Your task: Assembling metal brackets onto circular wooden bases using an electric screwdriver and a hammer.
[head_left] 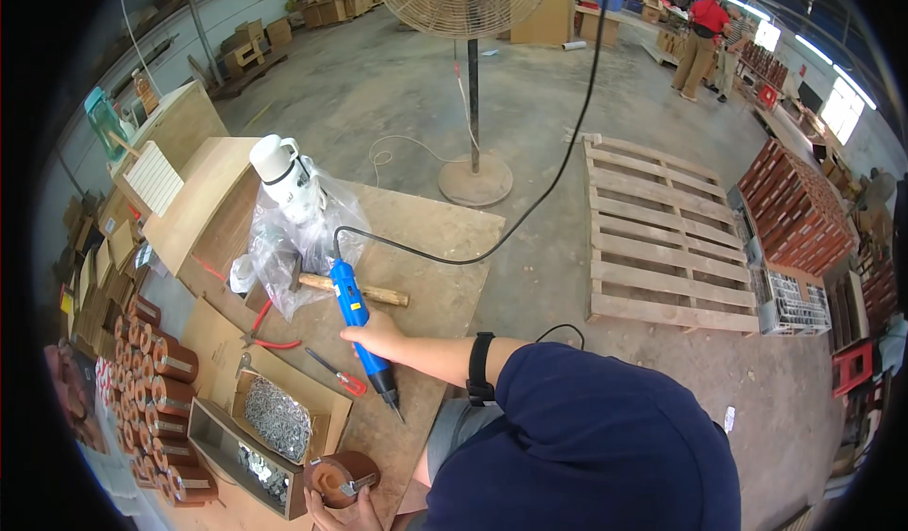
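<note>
My right hand [376,334] is wrapped round a blue electric screwdriver [348,290], its bit pointing down at the worktable [426,219]. A black cord runs up from its top end. At the table's near edge my left hand [345,514] grips a round reddish-brown wooden piece [348,470] with a hollow in it and a small metal fitting on its face. The bit tip is above this piece and apart from it. Just left stand a cardboard box of small screws [276,416] and a wooden tray [213,436] with shiny metal parts.
On the table lie a red-handled screwdriver [339,372], red pliers [265,334] and a hammer [378,293]. Behind them is a white jug [274,160] in clear plastic. Brown round pieces [173,397] are stacked left. A fan [475,176] and pallet [667,238] stand beyond; two people are far right.
</note>
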Motion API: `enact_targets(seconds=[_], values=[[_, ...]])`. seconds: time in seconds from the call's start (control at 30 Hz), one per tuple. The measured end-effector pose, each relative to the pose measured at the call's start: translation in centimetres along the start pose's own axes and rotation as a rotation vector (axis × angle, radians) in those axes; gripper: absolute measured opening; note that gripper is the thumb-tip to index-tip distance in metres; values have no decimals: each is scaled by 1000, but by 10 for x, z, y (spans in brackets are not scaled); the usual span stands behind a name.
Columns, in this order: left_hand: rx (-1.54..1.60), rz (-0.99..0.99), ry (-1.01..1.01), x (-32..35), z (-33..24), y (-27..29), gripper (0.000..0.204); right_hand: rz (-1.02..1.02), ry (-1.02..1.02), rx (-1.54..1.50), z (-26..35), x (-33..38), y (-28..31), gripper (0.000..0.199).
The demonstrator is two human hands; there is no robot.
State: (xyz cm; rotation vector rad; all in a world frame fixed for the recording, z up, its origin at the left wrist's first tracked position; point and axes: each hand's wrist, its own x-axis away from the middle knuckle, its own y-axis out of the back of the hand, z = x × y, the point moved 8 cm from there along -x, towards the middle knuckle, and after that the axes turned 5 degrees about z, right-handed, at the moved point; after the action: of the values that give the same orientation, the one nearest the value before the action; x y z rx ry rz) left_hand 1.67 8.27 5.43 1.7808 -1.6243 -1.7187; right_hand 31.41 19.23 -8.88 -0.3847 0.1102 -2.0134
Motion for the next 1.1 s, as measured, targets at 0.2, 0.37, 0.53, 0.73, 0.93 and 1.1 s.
enact_targets(seconds=[0.2, 0.37, 0.53, 0.73, 0.93, 1.1], values=[[5, -28, -30, 7, 2, -2, 71, 20, 8, -11, -3, -2, -1, 25], [258, 21, 192, 15, 19, -8, 73, 14, 20, -29, 4, 1, -1, 25], [226, 30, 203, 17, 16, -7, 71, 27, 20, -27, 5, 2, -2, 25], [241, 11, 227, 18, 12, -6, 65, 29, -3, -20, 2, 1, -1, 26], [285, -19, 274, 24, 17, -7, 60, 36, -12, -30, 0, 0, -6, 25], [382, -49, 349, 25, 20, -12, 59, 3, 11, -102, 6, 3, 2, 25]])
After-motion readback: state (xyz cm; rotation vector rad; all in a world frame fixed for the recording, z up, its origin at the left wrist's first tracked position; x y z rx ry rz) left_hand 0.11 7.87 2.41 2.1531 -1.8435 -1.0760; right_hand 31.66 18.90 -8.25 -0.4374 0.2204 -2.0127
